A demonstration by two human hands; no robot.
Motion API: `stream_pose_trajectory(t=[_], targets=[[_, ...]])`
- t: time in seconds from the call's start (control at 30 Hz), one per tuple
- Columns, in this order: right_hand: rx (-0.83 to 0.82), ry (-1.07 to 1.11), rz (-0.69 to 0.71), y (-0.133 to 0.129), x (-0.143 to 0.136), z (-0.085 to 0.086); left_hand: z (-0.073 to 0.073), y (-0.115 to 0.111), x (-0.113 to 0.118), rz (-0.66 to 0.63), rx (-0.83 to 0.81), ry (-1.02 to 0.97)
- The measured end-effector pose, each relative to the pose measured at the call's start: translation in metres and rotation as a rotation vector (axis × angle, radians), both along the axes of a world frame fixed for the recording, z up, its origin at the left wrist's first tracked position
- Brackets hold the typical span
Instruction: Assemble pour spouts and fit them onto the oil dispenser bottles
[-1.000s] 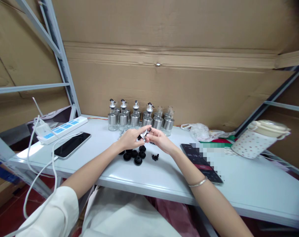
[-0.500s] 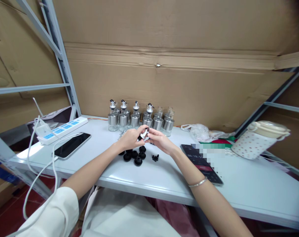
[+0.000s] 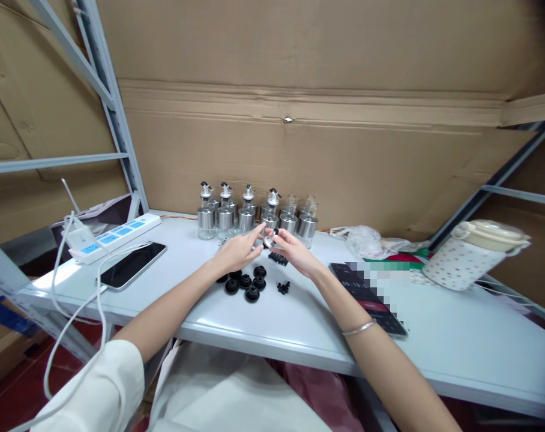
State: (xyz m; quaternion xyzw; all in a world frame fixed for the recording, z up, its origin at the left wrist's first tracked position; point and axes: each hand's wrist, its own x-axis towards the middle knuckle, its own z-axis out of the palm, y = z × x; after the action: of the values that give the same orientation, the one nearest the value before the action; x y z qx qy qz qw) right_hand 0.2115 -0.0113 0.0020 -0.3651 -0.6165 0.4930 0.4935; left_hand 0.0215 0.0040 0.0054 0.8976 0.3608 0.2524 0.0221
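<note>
Right hand (image 3: 295, 253) pinches the pourer (image 3: 268, 242) above the table (image 3: 286, 318). Left hand (image 3: 239, 252), fingers spread just beside it, grasps nothing visible. Pourer judged light, rigid, probably slick; best held by its body, using 2 fingertips.

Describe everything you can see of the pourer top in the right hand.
The pourer top is small, silvery-white and shiny, with a black part at its upper end. The right hand holds it above the table, before the bottles; the left hand is open beside it, contact unclear. Its exact tilt is unclear.
</note>
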Motion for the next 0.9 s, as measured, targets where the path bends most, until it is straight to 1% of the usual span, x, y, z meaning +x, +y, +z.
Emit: stream_pose_trajectory(t=[0.17, 0.3, 0.4, 0.5, 0.57, 0.63, 0.73, 0.9], targets=[[0.118, -0.15, -0.138, 0.018, 0.0, -0.014, -0.008, 0.013, -0.003, -0.054, -0.026, 0.075], [0.258, -0.303, -0.275, 0.027, 0.0, -0.017, -0.014, 0.02, -0.006, -0.025, -0.062, 0.103], [0.373, -0.415, -0.423, 0.03, 0.006, -0.013, -0.017, 0.025, -0.009, 0.011, -0.102, 0.11], [0.476, -0.518, -0.604, 0.031, 0.014, -0.004, -0.019, 0.031, -0.011, 0.05, -0.142, 0.103], [0.523, -0.582, -0.712, 0.033, 0.018, 0.001, -0.02, 0.034, -0.01, 0.069, -0.165, 0.094], [0.549, -0.644, -0.79, 0.034, 0.022, 0.006, -0.02, 0.036, -0.009, 0.078, -0.183, 0.086], [0.563, -0.743, -0.855, 0.038, 0.025, 0.012, -0.018, 0.034, -0.007, 0.08, -0.2, 0.076], [0.543, -0.914, -0.878, 0.047, 0.027, 0.022, -0.013, 0.027, -0.01, 0.078, -0.195, 0.06]])
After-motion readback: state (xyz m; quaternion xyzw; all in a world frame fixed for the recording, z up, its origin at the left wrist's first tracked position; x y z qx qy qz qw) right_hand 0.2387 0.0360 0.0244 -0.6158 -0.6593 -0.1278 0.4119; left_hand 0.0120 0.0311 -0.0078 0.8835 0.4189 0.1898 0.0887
